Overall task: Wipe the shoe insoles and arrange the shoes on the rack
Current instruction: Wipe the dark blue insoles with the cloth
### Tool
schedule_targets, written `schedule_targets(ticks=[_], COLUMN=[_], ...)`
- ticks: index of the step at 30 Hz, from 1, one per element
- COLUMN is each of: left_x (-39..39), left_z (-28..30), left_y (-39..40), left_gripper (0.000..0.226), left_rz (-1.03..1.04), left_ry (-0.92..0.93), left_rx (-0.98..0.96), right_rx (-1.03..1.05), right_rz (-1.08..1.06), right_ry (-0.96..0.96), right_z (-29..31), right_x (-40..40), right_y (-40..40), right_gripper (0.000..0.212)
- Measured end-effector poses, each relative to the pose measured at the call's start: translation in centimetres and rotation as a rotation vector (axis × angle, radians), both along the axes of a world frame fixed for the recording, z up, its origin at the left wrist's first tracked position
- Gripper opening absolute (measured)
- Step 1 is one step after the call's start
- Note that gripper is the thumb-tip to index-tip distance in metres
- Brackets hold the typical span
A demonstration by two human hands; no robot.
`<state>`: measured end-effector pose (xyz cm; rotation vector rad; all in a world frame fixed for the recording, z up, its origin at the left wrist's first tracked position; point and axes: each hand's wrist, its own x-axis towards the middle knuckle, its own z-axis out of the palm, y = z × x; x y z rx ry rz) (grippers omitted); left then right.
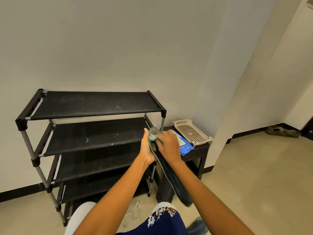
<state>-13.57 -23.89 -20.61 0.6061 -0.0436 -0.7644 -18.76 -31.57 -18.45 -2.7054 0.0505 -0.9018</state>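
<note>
A long dark insole (171, 177) slants from the middle of the view down toward my lap. My left hand (147, 148) grips its upper part from the left side. My right hand (168, 143) lies over the top end and pinches a small pale wipe (152, 137) against the insole's grey end. The black shoe rack (94, 106) with several bare shelves stands to the left against the wall. A white shoe (81, 216) lies near my left knee, and a dark shoe (197, 225) sits on the floor at the lower right.
A low dark stool (201, 150) right of the rack carries a blue wipe pack (185, 146) and a beige perforated tray (193, 132). A white lace (133, 214) lies on the floor. A brown pair of shoes (282, 132) sits far right by the wall.
</note>
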Motion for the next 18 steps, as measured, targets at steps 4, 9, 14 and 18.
schedule_targets(ticks=[4, 9, 14, 18], left_x=[0.2, 0.4, -0.4, -0.2], left_z=[-0.3, 0.4, -0.2, 0.3], left_y=[0.2, 0.0, 0.1, 0.0], left_gripper=[0.074, 0.068, 0.069, 0.067], left_rz=[0.007, 0.074, -0.016, 0.033], left_ry=[-0.026, -0.022, -0.045, -0.028], left_rx=[0.039, 0.021, 0.024, 0.034], right_rx=[-0.068, 0.029, -0.046, 0.077], right_rz=[-0.015, 0.022, -0.088, 0.024], right_ry=[0.039, 0.001, 0.064, 0.070], right_z=[0.8, 0.6, 1.9, 1.4], right_x=[0.6, 0.4, 1.4, 0.9], right_y=[-1.7, 0.9, -1.8, -0.1], right_gripper=[0.014, 0.012, 0.017, 0.014])
